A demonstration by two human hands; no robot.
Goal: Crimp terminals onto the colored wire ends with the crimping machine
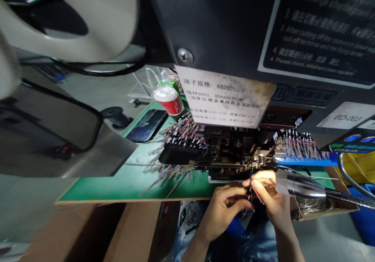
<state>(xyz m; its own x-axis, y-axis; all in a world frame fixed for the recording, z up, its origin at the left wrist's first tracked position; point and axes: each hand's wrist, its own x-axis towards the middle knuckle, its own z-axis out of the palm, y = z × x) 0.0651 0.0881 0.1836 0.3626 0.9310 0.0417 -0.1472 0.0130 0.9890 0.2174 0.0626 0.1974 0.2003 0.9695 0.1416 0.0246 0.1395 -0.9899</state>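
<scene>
Thin coloured wires [251,193] stand between my hands, just in front of the terminal crimping machine [234,148]. My left hand [225,207] is closed, thumb and fingers pinching the lower part of the wires. My right hand [271,193] pinches them higher up, and a blue and a green end point up towards the lit crimping head [259,158]. How many wires each hand grips is hidden by the fingers. A metal gooseneck lamp [304,184] shines from the right, partly in front of my right hand.
On the green tabletop [99,187] lie heaps of wire bundles [184,131], a phone [148,125] and a red-and-white cup [168,99]. More wires [301,146] rest in a blue tray [304,162] at right. A cardboard box [328,213] holds thin scrap. The machine's dark housing [216,27] overhangs.
</scene>
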